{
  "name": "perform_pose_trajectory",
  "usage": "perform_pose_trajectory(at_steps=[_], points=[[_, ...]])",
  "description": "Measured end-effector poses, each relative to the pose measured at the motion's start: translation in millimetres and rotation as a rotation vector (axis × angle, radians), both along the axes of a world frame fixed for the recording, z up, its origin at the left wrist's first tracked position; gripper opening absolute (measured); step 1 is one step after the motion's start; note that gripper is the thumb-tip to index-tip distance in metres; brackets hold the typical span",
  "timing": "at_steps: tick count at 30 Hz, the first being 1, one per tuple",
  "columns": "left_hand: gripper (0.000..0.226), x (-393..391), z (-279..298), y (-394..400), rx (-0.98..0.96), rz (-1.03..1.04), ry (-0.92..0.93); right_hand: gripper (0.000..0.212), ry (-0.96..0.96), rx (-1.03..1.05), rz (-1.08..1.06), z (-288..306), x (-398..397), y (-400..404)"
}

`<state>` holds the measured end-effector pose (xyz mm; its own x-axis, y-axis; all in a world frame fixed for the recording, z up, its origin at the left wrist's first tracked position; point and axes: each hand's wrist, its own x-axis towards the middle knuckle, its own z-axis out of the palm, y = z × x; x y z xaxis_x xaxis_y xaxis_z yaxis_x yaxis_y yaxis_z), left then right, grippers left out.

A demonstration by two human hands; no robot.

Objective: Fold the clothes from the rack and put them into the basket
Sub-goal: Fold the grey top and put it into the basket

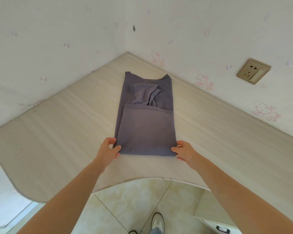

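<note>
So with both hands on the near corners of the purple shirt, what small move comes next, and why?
Probably lift the near edge and fold it toward the collar: the left hand and right hand pinch the near corners of the purple shirt, whose sides are already folded in.

Shirt (145,119) is a plain dusty grey-purple, no print. Desk (57,124) is pale beige with a faint woodgrain streak. Wallpaper (57,39) is white with little pink cartoon cats, clearest around 3 o'clock. Socket plate (253,71) at 2 o'clock is brassy gold. Floor tiles (130,200) at 6 are cream, mottled yellowish.
</note>
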<state>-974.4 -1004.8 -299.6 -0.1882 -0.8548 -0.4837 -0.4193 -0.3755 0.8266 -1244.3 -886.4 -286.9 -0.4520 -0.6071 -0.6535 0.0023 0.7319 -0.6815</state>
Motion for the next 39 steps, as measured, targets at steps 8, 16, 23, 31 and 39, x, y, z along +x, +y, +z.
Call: perform_pose_trajectory(at_steps=[8,16,23,31,39], points=[[0.016,17.4,-10.1,6.9,0.091,0.124,0.035,0.011,0.052,0.022,-0.012,-7.1,1.4,16.7],[0.055,22.0,1.5,19.7,-0.174,-0.123,-0.119,0.01,-0.101,-0.051,-0.147,-0.5,12.4,22.8],[0.042,28.5,21.0,21.2,-0.566,-0.304,-0.277,0.027,0.104,-0.224,-0.1,26.6,17.9,29.4],[0.01,54.7,63.4,5.6,-0.748,-0.466,-0.314,0.014,0.428,-0.231,0.176,74.6,13.0,43.2],[0.011,66.6,134.5,-23.2,-0.107,-0.754,-0.112,0.02,0.063,-0.12,0.516,144.0,-23.5,43.1]])
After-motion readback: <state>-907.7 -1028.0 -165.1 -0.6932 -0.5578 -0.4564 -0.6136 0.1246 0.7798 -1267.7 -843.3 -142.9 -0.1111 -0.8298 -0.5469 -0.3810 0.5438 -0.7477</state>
